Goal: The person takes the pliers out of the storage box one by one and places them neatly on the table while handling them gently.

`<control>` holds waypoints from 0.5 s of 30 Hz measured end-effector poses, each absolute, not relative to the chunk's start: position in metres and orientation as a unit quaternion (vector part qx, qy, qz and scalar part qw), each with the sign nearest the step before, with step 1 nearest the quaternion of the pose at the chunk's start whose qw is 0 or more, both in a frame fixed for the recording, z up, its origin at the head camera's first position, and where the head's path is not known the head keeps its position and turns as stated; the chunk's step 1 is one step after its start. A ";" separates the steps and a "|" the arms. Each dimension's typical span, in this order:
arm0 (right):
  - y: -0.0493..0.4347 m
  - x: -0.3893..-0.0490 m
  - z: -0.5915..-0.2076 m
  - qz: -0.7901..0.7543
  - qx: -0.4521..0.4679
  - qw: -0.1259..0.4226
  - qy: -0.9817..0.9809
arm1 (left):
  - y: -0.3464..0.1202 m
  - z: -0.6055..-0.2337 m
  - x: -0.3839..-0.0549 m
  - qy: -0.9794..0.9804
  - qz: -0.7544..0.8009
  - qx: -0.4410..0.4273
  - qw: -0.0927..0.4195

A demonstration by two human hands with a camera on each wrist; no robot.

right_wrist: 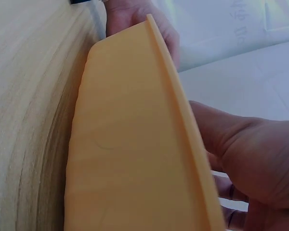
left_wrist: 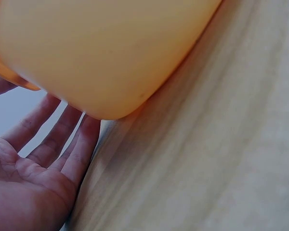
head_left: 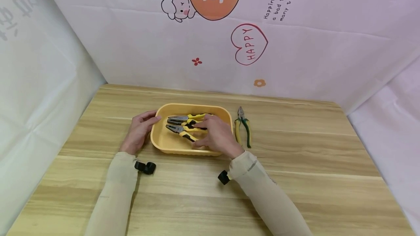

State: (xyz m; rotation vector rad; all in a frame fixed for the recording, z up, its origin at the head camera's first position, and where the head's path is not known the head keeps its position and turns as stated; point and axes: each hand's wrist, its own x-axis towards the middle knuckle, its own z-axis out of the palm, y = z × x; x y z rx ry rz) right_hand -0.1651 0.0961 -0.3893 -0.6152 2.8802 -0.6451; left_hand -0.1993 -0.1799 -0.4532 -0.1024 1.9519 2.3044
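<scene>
A yellow plastic basket [head_left: 167, 148] holds several pliers with yellow and black handles. My left hand [head_left: 139, 132] holds the basket's left end, thumb over the rim and fingers against the outer wall, as the left wrist view also shows. Inside the basket my right hand [head_left: 218, 136] grips the nearest pliers [head_left: 178, 129] by the handles, the thumb at the lower handle and fingers over the upper one. Long-nose pliers [head_left: 178, 118] lie just behind it. In the right wrist view the basket wall [right_wrist: 120, 130] hides my right fingertips.
Pliers with yellow-green handles [head_left: 242, 126] lie on the wooden table [head_left: 311, 163], just right of the basket. A white printed cloth [head_left: 147, 46] hangs behind the table's back edge, and more white cloth hangs at both sides.
</scene>
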 end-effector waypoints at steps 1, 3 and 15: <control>0.097 -0.164 -0.388 -0.217 -0.203 0.058 0.953 | -0.180 -0.453 -0.199 0.645 0.761 -0.034 0.060; 0.098 -0.162 -0.385 -0.224 -0.203 0.048 0.952 | -0.180 -0.453 -0.200 0.646 0.761 -0.034 0.059; 0.113 -0.154 -0.373 -0.247 -0.204 -0.008 0.947 | -0.181 -0.453 -0.200 0.644 0.761 -0.033 0.065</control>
